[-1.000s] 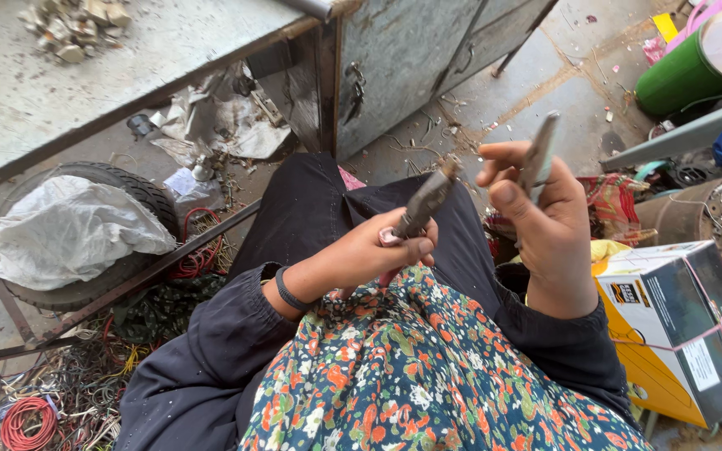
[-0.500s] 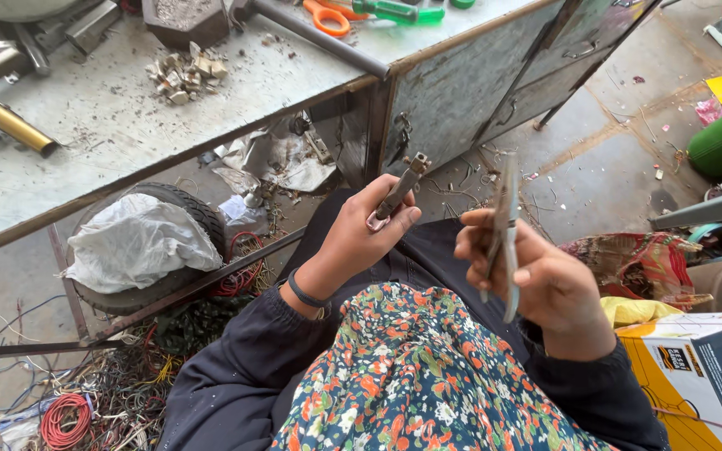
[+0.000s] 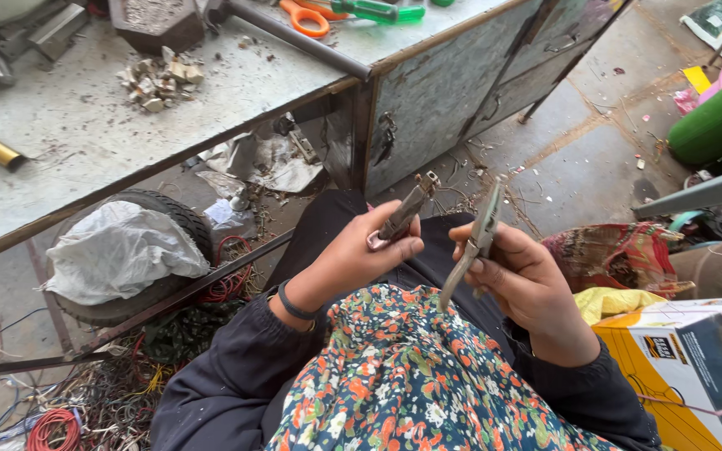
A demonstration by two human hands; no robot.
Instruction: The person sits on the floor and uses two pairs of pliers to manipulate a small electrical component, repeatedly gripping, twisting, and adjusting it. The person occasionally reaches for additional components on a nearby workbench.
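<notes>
Pliers sit in the right hand, gripped around the middle, with the long axis running from the handle ends low and near the lap up to the jaws, which point far and slightly right. Just to the left, the left hand is closed around a small rusty metal part, a slim piece held between thumb and fingers; its long axis also tilts up and to the right, its far tip ending in a small square head. The two held things lie almost parallel and near each other but apart, the tip of the metal part a little left of the pliers' jaws. Both hands hover over the lap, above dark trousers and a flowered garment, so neither is clearly nearer the other's load.

Beyond them stands a grey metal table carrying a heap of small scrap pieces, orange-handled scissors and a green-handled screwdriver. Under the table lies a tyre with a white bag on it, and tangled wires cover the floor at near left. A cardboard box stands at near right.
</notes>
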